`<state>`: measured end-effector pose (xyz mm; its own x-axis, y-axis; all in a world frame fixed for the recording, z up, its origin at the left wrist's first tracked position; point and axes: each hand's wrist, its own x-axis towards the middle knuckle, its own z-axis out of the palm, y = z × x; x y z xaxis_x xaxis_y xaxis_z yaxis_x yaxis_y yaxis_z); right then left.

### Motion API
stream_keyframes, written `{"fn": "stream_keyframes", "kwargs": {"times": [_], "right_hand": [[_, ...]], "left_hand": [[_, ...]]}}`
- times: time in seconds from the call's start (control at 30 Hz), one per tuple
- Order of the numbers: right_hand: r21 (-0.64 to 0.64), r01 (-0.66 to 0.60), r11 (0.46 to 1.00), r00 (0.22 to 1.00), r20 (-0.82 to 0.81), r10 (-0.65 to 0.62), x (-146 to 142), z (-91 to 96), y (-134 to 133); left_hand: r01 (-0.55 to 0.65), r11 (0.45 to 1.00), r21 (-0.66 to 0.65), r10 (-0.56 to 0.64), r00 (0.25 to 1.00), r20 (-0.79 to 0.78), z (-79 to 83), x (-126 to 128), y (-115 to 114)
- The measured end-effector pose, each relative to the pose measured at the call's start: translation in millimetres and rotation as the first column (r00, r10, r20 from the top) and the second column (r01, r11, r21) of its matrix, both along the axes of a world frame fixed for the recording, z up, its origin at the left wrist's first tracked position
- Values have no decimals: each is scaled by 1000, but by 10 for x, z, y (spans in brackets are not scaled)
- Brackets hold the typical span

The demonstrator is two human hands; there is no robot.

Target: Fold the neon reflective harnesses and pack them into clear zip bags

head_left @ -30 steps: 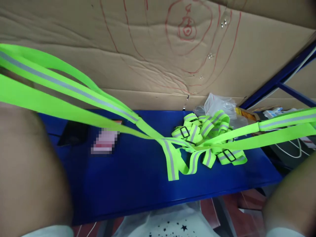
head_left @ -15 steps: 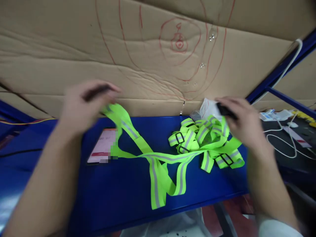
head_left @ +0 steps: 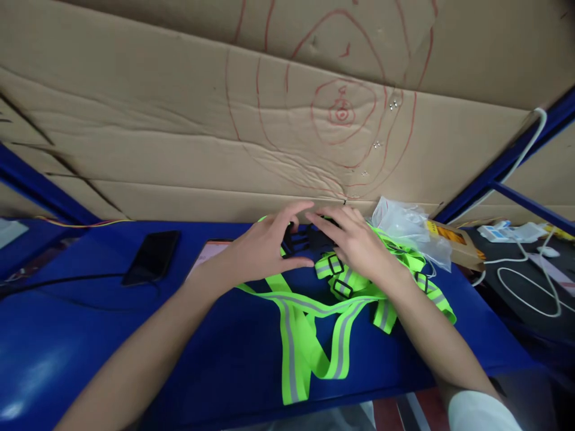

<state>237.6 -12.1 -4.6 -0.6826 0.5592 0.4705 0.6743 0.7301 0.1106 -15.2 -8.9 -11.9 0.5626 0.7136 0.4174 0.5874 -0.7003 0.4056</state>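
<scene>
A neon-green strap harness with grey reflective stripes [head_left: 309, 326] lies in a tangle on the blue table [head_left: 90, 341]. My left hand [head_left: 260, 248] and my right hand [head_left: 354, 242] meet at the far side of the table. Each pinches one half of a black plastic buckle [head_left: 300, 239] on the straps, and the two halves sit close together between the hands. More straps with black slide rings [head_left: 335, 263] are bunched under my right hand. Loops of strap hang toward the table's near edge.
A dark phone [head_left: 153, 257] with a cable lies at left, and a second device [head_left: 209, 251] is partly hidden by my left forearm. A clear plastic bag [head_left: 406, 224] and a brown packet [head_left: 453, 239] lie at right. Creased cardboard [head_left: 179, 120] lines the back. White cables [head_left: 525, 281] lie far right.
My hands came down from holding the straps stretched wide apart and moved together at the middle. The straps went slack onto the table, and both hands now hold the buckle halves.
</scene>
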Motion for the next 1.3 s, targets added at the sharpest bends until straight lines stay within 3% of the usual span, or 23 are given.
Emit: {"fn": "stream_keyframes", "kwargs": {"times": [0.17, 0.4, 0.53, 0.67, 0.73, 0.83, 0.97, 1.07, 1.13, 1.23, 1.3], "right_hand": [[-28, 15, 1000, 998, -60, -16, 36, -41, -31], [-84, -21, 996, 989, -147, 9, -185, -99, -137], [-111, -101, 989, 971, -230, 73, -305, -148, -128], [-216, -199, 956, 945, -301, 129, -307, -17, -95], [-353, -290, 889, 916, -372, 151, -213, 122, -63], [-564, -431, 704, 870, -466, 160, -27, 330, -9], [-681, -499, 536, 818, -574, 32, -23, 422, 0], [-615, -655, 439, 631, -765, -130, -208, 362, -34], [-528, -767, 365, 473, -849, -235, -315, 315, -46], [-456, -864, 215, 366, -861, -354, -368, 278, -33], [-433, -882, 184, 343, -859, -379, -351, 275, -17]], "left_hand": [[51, 997, 50, -54, 997, 57, -16, 8, -27], [118, 991, 64, -125, 985, 122, -19, 81, -87], [155, 983, 99, -172, 965, 197, -47, 81, -64], [196, 970, 141, -234, 908, 347, -19, 62, -18], [218, 969, 117, -248, 850, 465, 35, 50, -23], [222, 972, 81, -225, 767, 600, 133, 43, -90], [156, 981, 119, -195, 702, 685, 201, 67, -204], [133, 985, 109, -171, 688, 705, 201, 72, -216], [229, 972, 60, -198, 647, 736, 195, 50, -175], [506, 855, -114, -225, 560, 797, 184, -13, -78], [622, 741, -253, -173, 541, 823, 171, -51, -20]]}}
